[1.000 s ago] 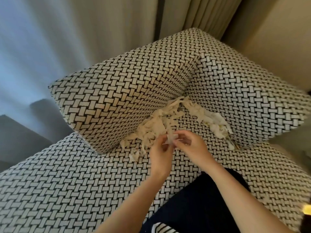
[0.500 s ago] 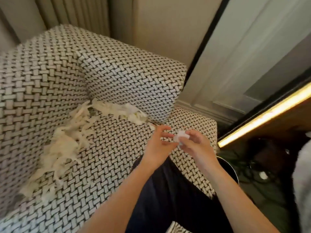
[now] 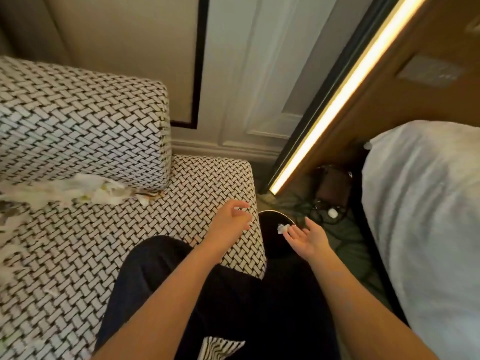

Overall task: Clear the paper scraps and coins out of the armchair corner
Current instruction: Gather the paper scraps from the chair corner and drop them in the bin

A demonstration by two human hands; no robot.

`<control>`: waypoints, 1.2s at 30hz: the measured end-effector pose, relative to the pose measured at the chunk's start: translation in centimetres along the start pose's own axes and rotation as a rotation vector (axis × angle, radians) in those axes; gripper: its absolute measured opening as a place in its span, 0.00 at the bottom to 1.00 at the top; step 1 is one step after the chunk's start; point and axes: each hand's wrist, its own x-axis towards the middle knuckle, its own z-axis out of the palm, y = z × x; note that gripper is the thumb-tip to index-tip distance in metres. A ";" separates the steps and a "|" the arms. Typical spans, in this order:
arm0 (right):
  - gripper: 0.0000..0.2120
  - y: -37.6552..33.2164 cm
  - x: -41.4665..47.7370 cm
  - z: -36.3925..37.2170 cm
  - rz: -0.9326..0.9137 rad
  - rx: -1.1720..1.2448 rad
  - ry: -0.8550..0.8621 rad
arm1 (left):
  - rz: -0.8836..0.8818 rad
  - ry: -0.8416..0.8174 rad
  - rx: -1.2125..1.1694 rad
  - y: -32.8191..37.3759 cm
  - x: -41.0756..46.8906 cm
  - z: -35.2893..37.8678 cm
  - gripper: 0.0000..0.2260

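Note:
A pile of torn pale paper scraps (image 3: 78, 189) lies along the seam between the woven black-and-white armchair seat (image 3: 205, 178) and its armrest (image 3: 85, 131), trailing off to the left edge. No coins are visible. My right hand (image 3: 307, 237) is open, palm up, over a dark round bin (image 3: 272, 216) beside the chair, with a small crumpled paper scrap (image 3: 282, 228) at its fingertips. My left hand (image 3: 231, 220) hovers over the seat's front right corner with loosely curled, parted fingers.
My dark-trousered knee (image 3: 168, 281) rests on the seat. A white duvet (image 3: 428, 203) fills the right side. A lit light strip (image 3: 337, 94) runs diagonally along a wooden panel. Cables and a plug (image 3: 331, 213) lie on the floor behind the bin.
The view swung right, away from the chair corner. Both hands carried a scrap from the pile to the bin, and the right hand has opened over it.

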 end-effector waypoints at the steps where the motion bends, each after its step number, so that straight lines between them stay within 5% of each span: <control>1: 0.28 0.0 0.1 0.2 -0.005 -0.028 -0.022 | 0.005 0.014 -0.003 0.0 -0.1 -0.3 0.12; 7: 0.20 3.4 -1.7 5.3 -0.025 -0.468 -0.279 | 0.030 0.181 -0.067 0.5 -1.4 -4.3 0.10; 17: 0.06 18.6 -12.8 15.8 -0.221 -1.012 -0.825 | 0.104 0.704 -0.319 -4.8 -10.0 -15.8 0.07; 28: 0.09 33.2 -17.0 11.9 -0.428 -1.613 -1.280 | -0.290 1.533 -0.229 -22.1 -19.5 -21.8 0.15; 32: 0.09 36.0 -17.7 10.1 -0.532 -1.714 -1.375 | -0.575 1.447 -0.037 -25.4 -20.2 -22.4 0.28; 36: 0.09 36.6 -17.3 9.1 -0.506 -1.838 -1.436 | -0.573 1.287 0.214 -25.8 -19.7 -22.2 0.28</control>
